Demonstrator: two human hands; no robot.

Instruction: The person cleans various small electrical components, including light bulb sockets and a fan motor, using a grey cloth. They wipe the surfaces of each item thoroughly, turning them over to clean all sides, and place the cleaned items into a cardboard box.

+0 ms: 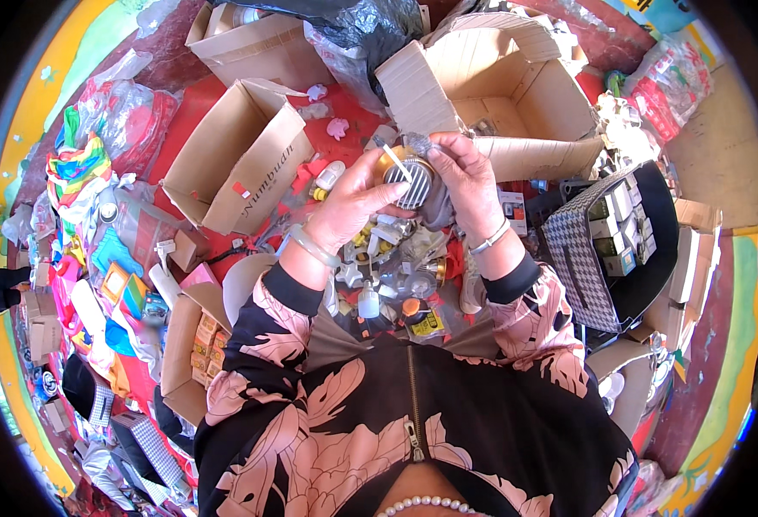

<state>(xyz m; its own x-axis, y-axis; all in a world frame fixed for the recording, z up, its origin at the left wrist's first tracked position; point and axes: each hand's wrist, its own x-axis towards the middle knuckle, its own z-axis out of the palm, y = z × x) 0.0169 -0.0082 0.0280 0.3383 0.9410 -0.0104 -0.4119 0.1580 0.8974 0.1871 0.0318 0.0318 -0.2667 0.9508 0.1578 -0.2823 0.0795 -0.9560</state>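
Both hands held a small round jar (411, 179) above the cluttered floor. The left hand (357, 202) and right hand (465, 177) pinched its sides. It seemed light, rigid, probably slippery; the ribbed side gave grip.

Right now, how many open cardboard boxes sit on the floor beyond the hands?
3. One tipped box far left of the hands, one behind it at the top, and one large box beyond the right hand. Clutter may hide more.
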